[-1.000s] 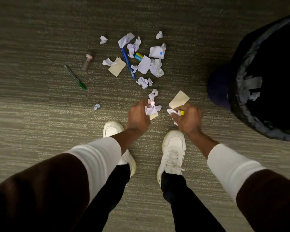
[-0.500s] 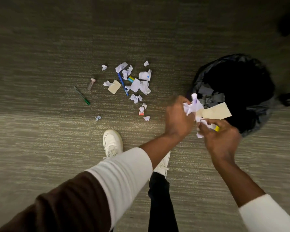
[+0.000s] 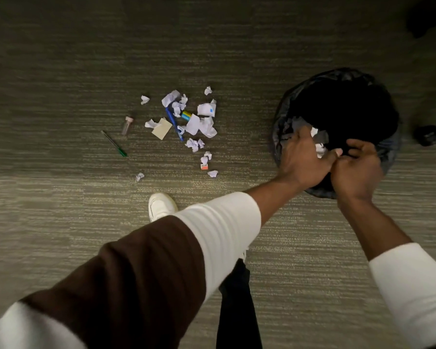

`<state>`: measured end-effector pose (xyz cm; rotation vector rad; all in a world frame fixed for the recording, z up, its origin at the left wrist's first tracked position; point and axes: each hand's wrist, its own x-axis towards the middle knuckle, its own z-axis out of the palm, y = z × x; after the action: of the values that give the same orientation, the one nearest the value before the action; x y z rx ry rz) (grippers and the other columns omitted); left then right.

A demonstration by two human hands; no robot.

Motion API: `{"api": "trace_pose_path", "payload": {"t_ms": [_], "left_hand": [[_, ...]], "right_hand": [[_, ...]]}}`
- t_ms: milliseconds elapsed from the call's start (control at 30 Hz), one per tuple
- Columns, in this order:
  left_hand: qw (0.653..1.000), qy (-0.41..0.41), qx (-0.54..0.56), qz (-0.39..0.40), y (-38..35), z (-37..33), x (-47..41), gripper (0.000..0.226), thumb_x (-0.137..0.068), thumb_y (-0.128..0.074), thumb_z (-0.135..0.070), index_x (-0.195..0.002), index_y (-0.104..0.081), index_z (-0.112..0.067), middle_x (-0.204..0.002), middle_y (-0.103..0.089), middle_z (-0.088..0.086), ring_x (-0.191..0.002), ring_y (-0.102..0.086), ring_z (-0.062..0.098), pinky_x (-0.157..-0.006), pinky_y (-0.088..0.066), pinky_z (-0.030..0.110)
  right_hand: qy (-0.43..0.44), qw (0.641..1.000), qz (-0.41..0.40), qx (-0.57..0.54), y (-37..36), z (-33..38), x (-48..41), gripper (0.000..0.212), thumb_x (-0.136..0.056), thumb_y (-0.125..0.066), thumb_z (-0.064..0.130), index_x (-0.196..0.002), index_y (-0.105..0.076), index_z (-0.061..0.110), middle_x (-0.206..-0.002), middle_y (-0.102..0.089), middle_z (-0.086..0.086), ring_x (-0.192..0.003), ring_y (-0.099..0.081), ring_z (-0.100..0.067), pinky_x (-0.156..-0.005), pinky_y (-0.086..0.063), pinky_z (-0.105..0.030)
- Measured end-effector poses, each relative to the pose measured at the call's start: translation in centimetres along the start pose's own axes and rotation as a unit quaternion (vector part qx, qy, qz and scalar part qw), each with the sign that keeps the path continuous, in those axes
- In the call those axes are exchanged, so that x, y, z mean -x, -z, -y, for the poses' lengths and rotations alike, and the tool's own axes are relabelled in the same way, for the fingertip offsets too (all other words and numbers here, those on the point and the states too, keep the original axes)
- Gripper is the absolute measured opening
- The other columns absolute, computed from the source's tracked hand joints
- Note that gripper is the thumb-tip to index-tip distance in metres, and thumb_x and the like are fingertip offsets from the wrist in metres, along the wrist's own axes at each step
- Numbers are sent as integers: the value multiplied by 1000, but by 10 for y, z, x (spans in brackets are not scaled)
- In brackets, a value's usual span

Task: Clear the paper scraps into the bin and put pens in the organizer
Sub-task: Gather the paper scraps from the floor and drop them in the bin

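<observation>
Both of my hands are over the black-lined bin (image 3: pixel 282 117) at the right. My left hand (image 3: pixel 301 161) has white paper scraps (image 3: pixel 320 148) at its fingertips, above the bin's dark opening. My right hand (image 3: pixel 355 172) touches it, fingers curled; what it holds is hidden. More crumpled scraps (image 3: pixel 203 123) lie in a cluster on the carpet to the left, with a blue pen (image 3: pixel 173 122) among them. A green pen (image 3: pixel 115 144) lies apart, further left. No organizer is in view.
A tan sticky note (image 3: pixel 162 128), a clear tube with a pink cap (image 3: pixel 127 125), a yellow-and-blue item (image 3: pixel 186 115) and a small orange-and-white piece (image 3: pixel 204 167) lie by the scraps. My white shoe (image 3: pixel 160 205) stands below them. A dark object (image 3: pixel 429 133) sits right of the bin.
I have risen from the floor, and both hands carried a bunch of scraps rightward over the bin. The tan note from my right hand is out of sight.
</observation>
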<state>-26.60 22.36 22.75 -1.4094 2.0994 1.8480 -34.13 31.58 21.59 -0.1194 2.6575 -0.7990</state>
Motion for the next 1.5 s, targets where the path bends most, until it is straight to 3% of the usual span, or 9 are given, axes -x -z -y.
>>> {"api": "trace_pose_path", "payload": {"t_ms": [233,400,533,667,800,933,1167,1333,1500], "left_hand": [[997,-25,66,-17,31,20,2,38,-99,-69,-26,-133,-60,-10,-135,-67,8,-125,-64,27,-101,-54,38],[996,-7,13,-87,72,59,-2,7,-92,-67,-13,-93,-71,-19,-91,-78,0,-87,-74,22,-80,-60,38],[988,82,-20,-128,123,109,-11,11,-90,-68,-13,-86,-69,-23,-85,-78,-1,-82,-73,23,-79,-60,39],[979,104,-127,-122,176,172,-27,11,-91,-65,-17,-99,-73,-16,-99,-78,8,-92,-74,32,-83,-61,44],[946,87,-300,-85,210,238,-55,40,-93,-65,-27,-131,-60,-14,-130,-63,16,-120,-63,39,-91,-59,49],[918,57,-390,-37,221,299,-100,76,-92,-71,-36,-153,-34,-8,-155,-38,19,-143,-40,38,-106,-52,52],[905,-59,-421,-25,208,349,-163,100,-80,-85,-42,-159,-31,-14,-171,-9,25,-157,-22,46,-114,-47,53],[882,-107,-458,-12,191,366,-179,92,-86,-75,-49,-160,-33,-16,-168,-20,23,-155,-19,46,-118,-41,55],[886,-118,-449,-12,175,370,-158,55,-98,-49,-3,-153,-42,-6,-165,-24,28,-153,-26,46,-115,-43,51]], "right_hand": [[98,993,-73,3,-17,23,38,43,-83,-45,-3,-119,-66,6,-123,-59,-23,-109,-63,-37,-101,-48,-41],[187,982,26,7,-50,41,58,26,-85,-59,-2,-104,-74,8,-111,-66,-16,-101,-66,-28,-86,-47,-24],[248,961,120,26,-92,64,65,21,-88,-63,-1,-101,-74,11,-107,-68,-8,-93,-68,-24,-86,-56,-39],[260,932,205,148,-151,84,61,27,-87,-70,15,-114,-69,16,-114,-68,-14,-107,-66,-37,-91,-54,-41],[259,884,305,243,-222,87,39,66,-86,-75,30,-145,-47,21,-146,-51,-18,-131,-54,-41,-107,-50,-45],[293,867,296,275,-292,76,4,93,-84,-78,45,-159,-29,19,-162,-34,-17,-150,-35,-39,-121,-37,-51],[377,814,285,337,-385,74,-30,117,-75,-84,56,-163,-14,24,-166,-24,-21,-154,-25,-44,-123,-31,-58],[417,777,301,362,-417,77,-38,110,-81,-81,51,-165,-14,27,-173,0,-21,-157,-8,-50,-122,-22,-67],[416,773,290,380,-407,56,-17,93,-83,-79,44,-160,-30,22,-172,-9,-17,-155,-16,-49,-121,-32,-62]]}}
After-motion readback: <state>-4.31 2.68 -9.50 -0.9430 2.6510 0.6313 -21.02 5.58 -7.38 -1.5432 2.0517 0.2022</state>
